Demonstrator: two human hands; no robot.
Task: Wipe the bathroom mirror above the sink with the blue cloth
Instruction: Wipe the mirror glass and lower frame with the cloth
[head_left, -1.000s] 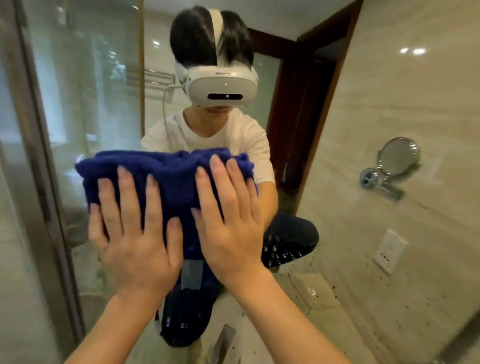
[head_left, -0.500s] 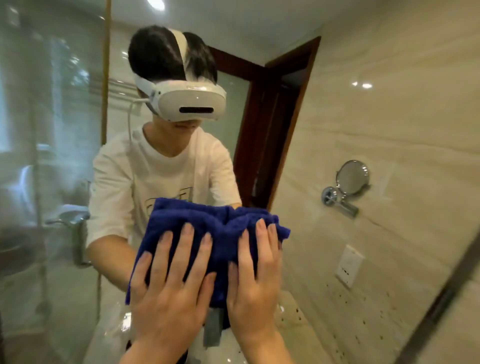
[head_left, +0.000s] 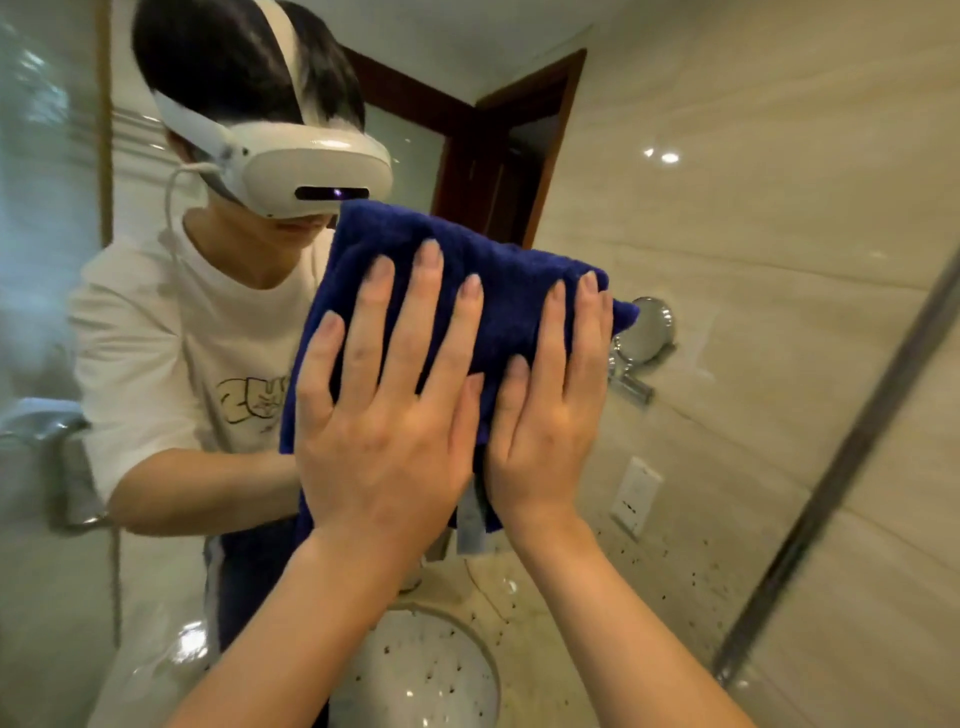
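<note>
The dark blue cloth (head_left: 498, 280) lies folded and flat against the bathroom mirror (head_left: 727, 249), in the middle of the view. My left hand (head_left: 384, 415) presses on it with straight, spread fingers. Beside it, touching at the thumbs, my right hand (head_left: 550, 410) presses the cloth's right part the same way. A grey label hangs from the cloth's lower edge between my wrists. The mirror fills most of the view and reflects a person in a white shirt with a white headset.
The mirror's dark frame edge (head_left: 841, 467) runs diagonally at the right. Reflected in the glass are a round shaving mirror (head_left: 647, 332), a wall socket (head_left: 636, 493) and a brown door frame. Below lies a white round sink (head_left: 415, 670) in a speckled counter.
Both hands have slid the cloth to the right and up across the mirror, from the left of the glass to its middle. The view has tilted down, bringing the sink in.
</note>
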